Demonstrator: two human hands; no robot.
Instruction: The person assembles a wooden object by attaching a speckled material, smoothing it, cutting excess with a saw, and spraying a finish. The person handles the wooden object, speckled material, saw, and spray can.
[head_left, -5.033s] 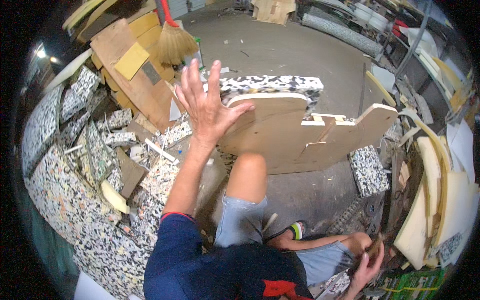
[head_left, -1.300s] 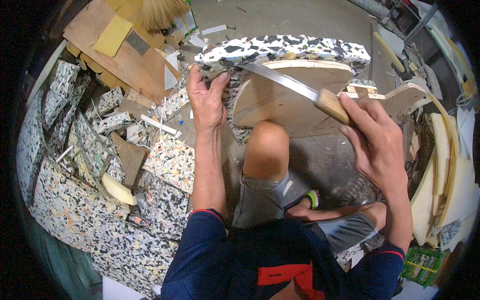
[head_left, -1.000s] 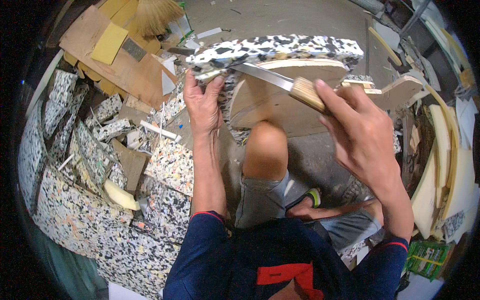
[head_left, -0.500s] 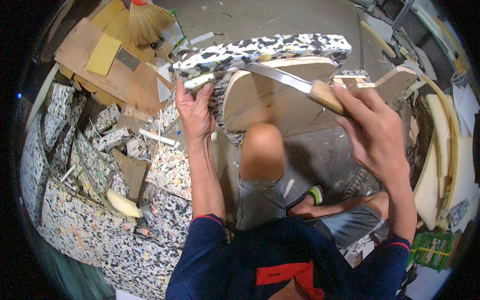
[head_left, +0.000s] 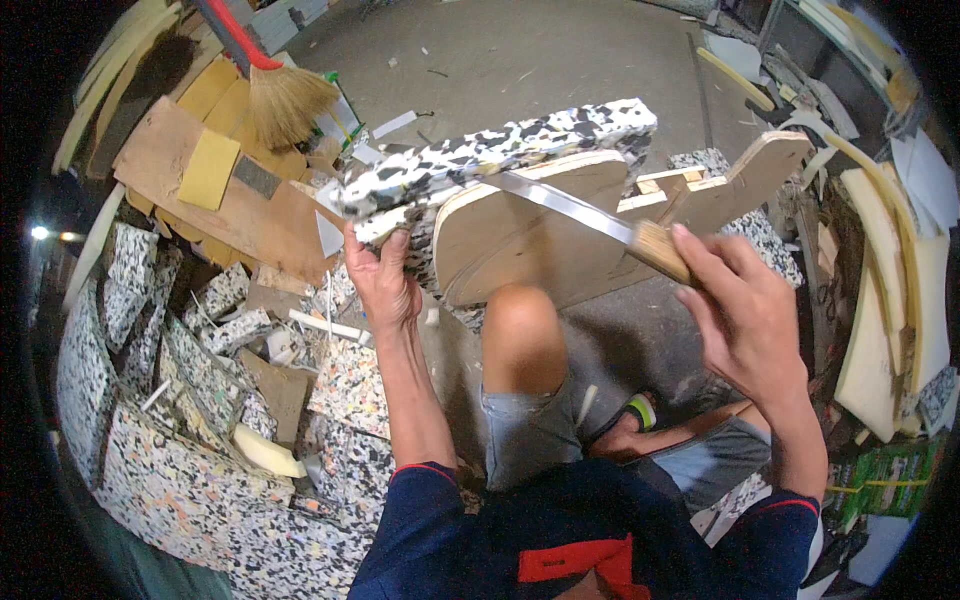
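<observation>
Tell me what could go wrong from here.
The knife in the right hand points left, and the left hand grips the speckled foam's left end, so a slip might cut that hand. The bare raised knee shows below the knife; a downward slip could reach it.

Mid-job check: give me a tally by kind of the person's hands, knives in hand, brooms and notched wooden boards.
Hands: 2 (left hand, right hand)
Knife in hand: 1
Broom: 1
Notched wooden board: 1
Total: 5
</observation>
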